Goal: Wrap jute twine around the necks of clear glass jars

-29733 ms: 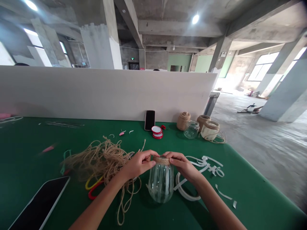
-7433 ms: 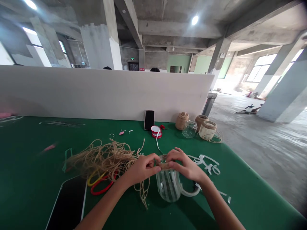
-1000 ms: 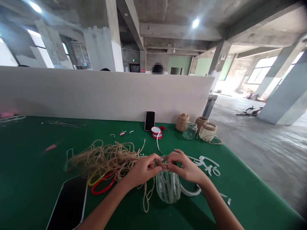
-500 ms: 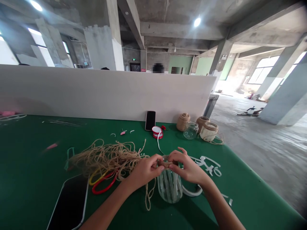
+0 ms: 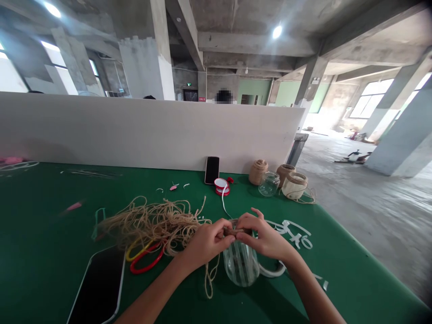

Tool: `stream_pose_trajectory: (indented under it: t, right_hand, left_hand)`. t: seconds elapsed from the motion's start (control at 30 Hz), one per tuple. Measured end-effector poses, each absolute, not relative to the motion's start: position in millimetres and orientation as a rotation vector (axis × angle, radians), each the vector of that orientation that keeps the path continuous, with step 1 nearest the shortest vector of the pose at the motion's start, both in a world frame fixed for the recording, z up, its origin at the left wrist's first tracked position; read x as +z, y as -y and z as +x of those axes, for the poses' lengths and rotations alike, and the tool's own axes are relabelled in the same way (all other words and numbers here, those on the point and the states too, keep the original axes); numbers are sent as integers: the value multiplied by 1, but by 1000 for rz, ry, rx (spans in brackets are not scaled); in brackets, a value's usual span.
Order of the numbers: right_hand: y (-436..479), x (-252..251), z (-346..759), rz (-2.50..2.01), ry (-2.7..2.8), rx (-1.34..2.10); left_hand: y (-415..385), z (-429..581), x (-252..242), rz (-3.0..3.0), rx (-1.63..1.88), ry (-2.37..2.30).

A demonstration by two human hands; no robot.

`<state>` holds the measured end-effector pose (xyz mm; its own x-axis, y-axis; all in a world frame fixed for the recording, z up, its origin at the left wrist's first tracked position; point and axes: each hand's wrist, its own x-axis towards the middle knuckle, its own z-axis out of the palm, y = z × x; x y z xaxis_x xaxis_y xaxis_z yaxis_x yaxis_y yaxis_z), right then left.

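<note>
Jar: I have the clear jar (image 5: 241, 269) on the counter (image 5: 340, 274), toward the near edge; I can't tell if it leans.
Left hand (image 5: 212, 240): fingers and thumb pinched together on the twine (image 5: 232, 231) at the neck.
Right hand (image 5: 265, 235): thumb and forefinger closed on that same twine, little finger raised.
Neck: I judge the step is snugging twine around it; the next move calls for even pressure.
Writing: red sign (image 5: 201, 99), too small to read.
</note>
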<state>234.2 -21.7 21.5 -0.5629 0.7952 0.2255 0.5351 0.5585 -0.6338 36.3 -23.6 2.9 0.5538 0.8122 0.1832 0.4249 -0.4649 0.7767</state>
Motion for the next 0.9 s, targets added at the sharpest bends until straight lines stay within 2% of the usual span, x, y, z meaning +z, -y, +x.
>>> stream_pose_trajectory:
  t: [0.3, 0.73, 0.9]
  right_hand:
    - [18, 17, 243, -1012, 2233, 795]
    - [3, 0, 249, -746, 2123, 1130]
    - [9, 7, 250, -903, 2170, 1015]
  left_hand:
    - [13, 22, 3, 2056, 678, -952]
    - [5, 14, 1, 2118, 598, -1016]
    - [8, 19, 0, 2100, 638, -1001]
